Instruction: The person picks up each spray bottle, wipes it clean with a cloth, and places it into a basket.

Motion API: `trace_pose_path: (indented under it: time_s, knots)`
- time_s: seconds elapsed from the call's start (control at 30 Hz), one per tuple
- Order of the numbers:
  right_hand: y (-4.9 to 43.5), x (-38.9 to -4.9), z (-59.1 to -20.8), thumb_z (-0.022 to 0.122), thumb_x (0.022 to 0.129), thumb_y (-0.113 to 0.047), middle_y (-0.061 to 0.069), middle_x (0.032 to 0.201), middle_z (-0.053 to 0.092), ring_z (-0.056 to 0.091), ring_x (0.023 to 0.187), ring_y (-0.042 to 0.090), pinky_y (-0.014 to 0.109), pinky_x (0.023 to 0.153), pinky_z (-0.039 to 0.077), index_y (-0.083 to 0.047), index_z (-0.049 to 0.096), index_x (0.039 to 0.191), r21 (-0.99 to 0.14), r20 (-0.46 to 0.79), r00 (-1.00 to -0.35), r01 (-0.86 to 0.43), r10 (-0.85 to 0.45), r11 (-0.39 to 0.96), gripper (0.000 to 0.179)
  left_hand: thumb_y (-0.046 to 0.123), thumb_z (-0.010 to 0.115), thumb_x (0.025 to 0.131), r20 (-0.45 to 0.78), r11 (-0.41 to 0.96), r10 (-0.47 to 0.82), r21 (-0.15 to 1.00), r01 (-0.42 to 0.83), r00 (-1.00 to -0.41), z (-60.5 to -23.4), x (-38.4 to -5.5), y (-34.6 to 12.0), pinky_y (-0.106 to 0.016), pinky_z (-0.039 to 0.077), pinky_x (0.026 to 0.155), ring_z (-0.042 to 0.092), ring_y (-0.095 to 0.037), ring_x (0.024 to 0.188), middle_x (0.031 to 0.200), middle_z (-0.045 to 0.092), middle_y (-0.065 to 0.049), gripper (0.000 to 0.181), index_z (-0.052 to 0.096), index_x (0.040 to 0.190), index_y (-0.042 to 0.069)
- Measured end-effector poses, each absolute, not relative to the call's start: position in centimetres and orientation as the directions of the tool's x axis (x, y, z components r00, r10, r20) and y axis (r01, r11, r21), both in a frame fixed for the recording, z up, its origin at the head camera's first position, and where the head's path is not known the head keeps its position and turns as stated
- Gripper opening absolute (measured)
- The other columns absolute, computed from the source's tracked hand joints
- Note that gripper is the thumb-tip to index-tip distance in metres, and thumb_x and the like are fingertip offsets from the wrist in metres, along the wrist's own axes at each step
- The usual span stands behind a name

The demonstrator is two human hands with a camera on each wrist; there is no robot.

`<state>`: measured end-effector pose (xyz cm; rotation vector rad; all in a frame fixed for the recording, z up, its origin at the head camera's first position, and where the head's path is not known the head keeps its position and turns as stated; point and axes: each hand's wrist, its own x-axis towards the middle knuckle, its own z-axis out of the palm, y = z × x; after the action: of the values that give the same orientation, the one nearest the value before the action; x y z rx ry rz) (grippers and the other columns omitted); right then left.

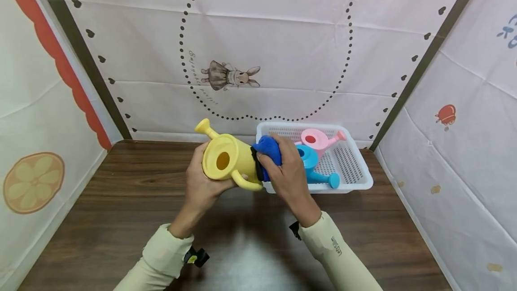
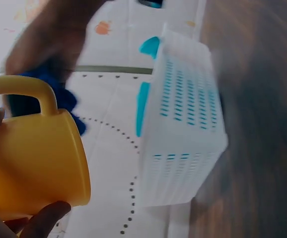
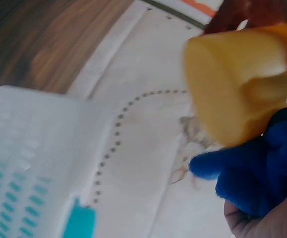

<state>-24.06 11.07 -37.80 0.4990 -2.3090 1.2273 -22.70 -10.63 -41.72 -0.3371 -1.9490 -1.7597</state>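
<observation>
My left hand [image 1: 202, 190] grips a yellow toy watering can [image 1: 245, 158] around its body, tilted so its top opening faces the head camera. The spout points up and to the left, and the handle is low on the right. In my right hand [image 1: 290, 178] is a bunched, fuzzy blue cloth [image 1: 267, 146] with a black edge, held close to the can's base. The right wrist view shows soft lobes of the blue cloth [image 3: 248, 173] overlapping the yellow can [image 3: 233, 84]. Part of the cloth is hidden behind the fingers.
Just behind the right hand, a white perforated basket [image 1: 365, 182] stands on the dark wooden table [image 1: 141, 201]. Inside it lie a pink watering can [image 1: 319, 143] and a light blue watering can [image 1: 310, 160]. Printed fabric walls [image 1: 274, 48] enclose the table's back and sides.
</observation>
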Motion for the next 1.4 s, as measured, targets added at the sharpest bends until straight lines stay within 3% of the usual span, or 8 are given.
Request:
trace_pose_path:
  time_s: [0.13, 0.23, 0.37, 0.5, 0.57, 0.77, 0.93, 1.4]
  knots:
    - [12.4, -24.6, -39.2, 0.074, 0.103, -0.026, 0.018, 0.141, 0.071, 0.068, 0.125, 0.038, 0.062, 0.103, 0.066, -0.009, 0.065, 0.145, -0.572, 0.637, -0.75, -0.613, -0.175, 0.545, 0.046, 0.003, 0.106, 0.069, 0.42, 0.163, -0.166, 0.904, 0.395, -0.892, -41.0, -22.5, -11.1, -0.022, 0.054, 0.101, 0.068, -0.015, 0.12, 0.143, 0.073, -0.007, 0.102, 0.058, 0.158, 0.01]
    - [12.9, -24.7, -39.6, 0.072, 0.107, -0.028, 0.018, 0.137, 0.069, 0.066, 0.125, 0.037, 0.059, 0.103, 0.065, -0.009, 0.064, 0.142, -0.416, 0.738, -0.616, -0.737, -0.276, 0.533, 0.041, 0.01, 0.105, 0.073, 0.352, 0.201, -0.144, 0.926, 0.321, -0.925, -40.7, -22.5, -11.3, -0.023, 0.054, 0.097, 0.067, -0.016, 0.117, 0.14, 0.073, -0.009, 0.096, 0.059, 0.157, 0.01]
    - [12.7, -24.6, -38.6, 0.059, 0.117, -0.044, 0.016, 0.135, 0.069, 0.065, 0.123, 0.034, 0.052, 0.104, 0.062, -0.008, 0.063, 0.143, -0.183, 0.814, -0.417, -0.846, -0.405, 0.501, 0.044, 0.008, 0.101, 0.079, 0.33, 0.225, -0.064, 0.924, 0.309, -0.942, -40.9, -22.6, -11.3, -0.024, 0.055, 0.098, 0.066, -0.016, 0.117, 0.142, 0.074, -0.015, 0.089, 0.06, 0.158, 0.006]
    - [12.3, -24.4, -37.2, 0.057, 0.117, -0.05, 0.015, 0.136, 0.071, 0.066, 0.123, 0.034, 0.051, 0.104, 0.06, -0.008, 0.062, 0.144, -0.054, 0.818, -0.316, -0.874, -0.481, 0.483, 0.05, 0.003, 0.099, 0.079, 0.366, 0.196, -0.015, 0.914, 0.356, -0.931, -41.1, -22.6, -11.5, -0.022, 0.056, 0.099, 0.067, -0.013, 0.118, 0.144, 0.073, -0.018, 0.089, 0.06, 0.158, 0.004]
    - [12.4, -24.2, -37.0, 0.06, 0.116, -0.048, 0.015, 0.136, 0.071, 0.066, 0.124, 0.034, 0.052, 0.105, 0.06, -0.008, 0.062, 0.144, -0.051, 0.804, -0.322, -0.875, -0.499, 0.481, 0.049, 0.001, 0.1, 0.078, 0.387, 0.178, -0.029, 0.909, 0.376, -0.922, -41.0, -22.6, -11.6, -0.021, 0.056, 0.098, 0.068, -0.01, 0.117, 0.142, 0.073, -0.019, 0.088, 0.061, 0.157, 0.003]
    - [13.4, -24.4, -38.6, 0.058, 0.116, -0.049, 0.013, 0.138, 0.07, 0.065, 0.124, 0.033, 0.053, 0.107, 0.061, -0.011, 0.062, 0.146, -0.137, 0.743, -0.427, -0.851, -0.515, 0.508, 0.048, -0.005, 0.1, 0.072, 0.425, 0.135, -0.129, 0.902, 0.409, -0.896, -40.2, -22.7, -12.6, -0.02, 0.057, 0.095, 0.069, -0.01, 0.114, 0.137, 0.075, -0.016, 0.088, 0.066, 0.152, 0.006]
    - [13.8, -24.9, -39.8, 0.072, 0.111, -0.037, 0.013, 0.138, 0.071, 0.066, 0.121, 0.032, 0.052, 0.105, 0.062, -0.011, 0.063, 0.146, -0.17, 0.718, -0.468, -0.836, -0.515, 0.522, 0.045, -0.002, 0.101, 0.075, 0.399, 0.143, -0.138, 0.914, 0.38, -0.906, -39.9, -23.0, -13.3, -0.02, 0.059, 0.094, 0.07, -0.011, 0.115, 0.138, 0.074, -0.011, 0.087, 0.065, 0.154, 0.009]
    - [12.5, -24.5, -37.7, 0.085, 0.097, -0.025, 0.013, 0.14, 0.07, 0.065, 0.126, 0.033, 0.055, 0.111, 0.059, -0.013, 0.062, 0.147, -0.219, 0.727, -0.477, -0.843, -0.494, 0.492, 0.056, -0.003, 0.101, 0.075, 0.396, 0.195, -0.011, 0.902, 0.386, -0.918, -40.7, -22.5, -12.8, -0.02, 0.054, 0.101, 0.066, -0.01, 0.122, 0.148, 0.07, -0.014, 0.099, 0.057, 0.162, 0.011]
